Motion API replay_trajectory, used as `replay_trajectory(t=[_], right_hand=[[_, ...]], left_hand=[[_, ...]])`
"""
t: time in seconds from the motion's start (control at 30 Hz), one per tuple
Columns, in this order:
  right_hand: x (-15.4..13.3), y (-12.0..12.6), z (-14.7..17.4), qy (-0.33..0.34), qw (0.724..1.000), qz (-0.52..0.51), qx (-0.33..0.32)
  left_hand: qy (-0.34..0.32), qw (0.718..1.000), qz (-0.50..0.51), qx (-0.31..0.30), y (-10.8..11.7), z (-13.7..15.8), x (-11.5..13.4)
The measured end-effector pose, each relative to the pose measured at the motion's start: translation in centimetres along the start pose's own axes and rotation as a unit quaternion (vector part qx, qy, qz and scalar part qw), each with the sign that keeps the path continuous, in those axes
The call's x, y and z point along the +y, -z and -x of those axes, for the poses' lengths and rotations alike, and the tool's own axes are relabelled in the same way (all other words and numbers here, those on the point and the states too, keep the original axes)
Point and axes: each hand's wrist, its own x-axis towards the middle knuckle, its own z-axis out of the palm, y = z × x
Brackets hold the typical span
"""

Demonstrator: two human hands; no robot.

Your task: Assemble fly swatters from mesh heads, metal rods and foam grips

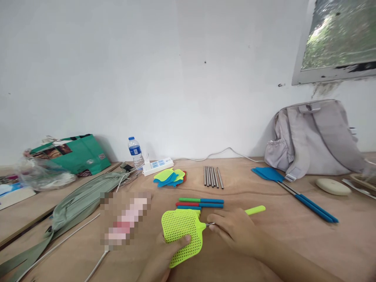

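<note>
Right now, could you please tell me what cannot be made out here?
In the head view:
Most fingers of the left hand: hidden behind the lime mesh swatter head.
Whether the metal shaft meets the lime handle: covered by the right hand.
What the pixelated item is: blurred.
Fine print on the water bottle: too small.
</note>
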Motion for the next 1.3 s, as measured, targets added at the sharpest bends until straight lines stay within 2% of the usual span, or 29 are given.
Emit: replay_trajectory(t=[0.1, 0.23, 0.37, 0.47, 0.6, 0.7, 0.77, 0.87, 1.0, 1.13, 1.3], right_hand=[[-0.4, 0.2, 0.0, -0.014, 1.0, -0.019, 0.011], [-0.8, 0.6, 0.0, -0.033, 0.998, -0.05, -0.018], [-0.9, 1.1, 0.0, -0.043, 0.996, -0.072, -0.042], [-0.9, 1.3, 0.0, -0.041, 0.995, -0.081, -0.045], [-0.7, 2.0, 0.1, -0.022, 0.994, -0.087, -0.054], [0.3, 2.3, 0.2, -0.002, 0.995, -0.085, -0.058], [1.2, 2.3, 0.3, -0.018, 0.997, -0.058, -0.047], [2.3, 2.0, 0.6, -0.026, 0.998, 0.049, -0.028], [2.3, 1.7, 1.0, 0.014, 0.989, 0.147, -0.007], [1.7, 1.7, 1.1, 0.02, 0.989, 0.147, -0.017], [1.0, 1.9, 1.0, -0.032, 0.993, 0.111, -0.039]], left_hand=[[-0.024, 0.999, -0.026, 0.013, -0.5, 0.4, 0.1], [-0.055, 0.996, -0.073, 0.014, -0.4, 0.5, 0.5], [-0.057, 0.99, -0.131, -0.019, -0.1, 0.5, 1.5], [-0.071, 0.979, -0.19, -0.035, 0.0, 0.6, 2.3], [-0.12, 0.959, -0.256, -0.023, -0.4, 0.8, 3.3], [-0.132, 0.959, -0.249, -0.03, -0.7, 0.9, 3.8], [-0.118, 0.967, -0.22, -0.043, -0.9, 0.9, 3.9], [-0.108, 0.978, -0.17, -0.045, -1.1, 0.8, 3.5], [-0.098, 0.983, -0.15, -0.025, -1.0, 0.6, 2.5], [-0.101, 0.982, -0.157, -0.014, -0.9, 0.5, 2.0], [-0.111, 0.972, -0.204, -0.035, -0.3, 0.2, 2.5]])
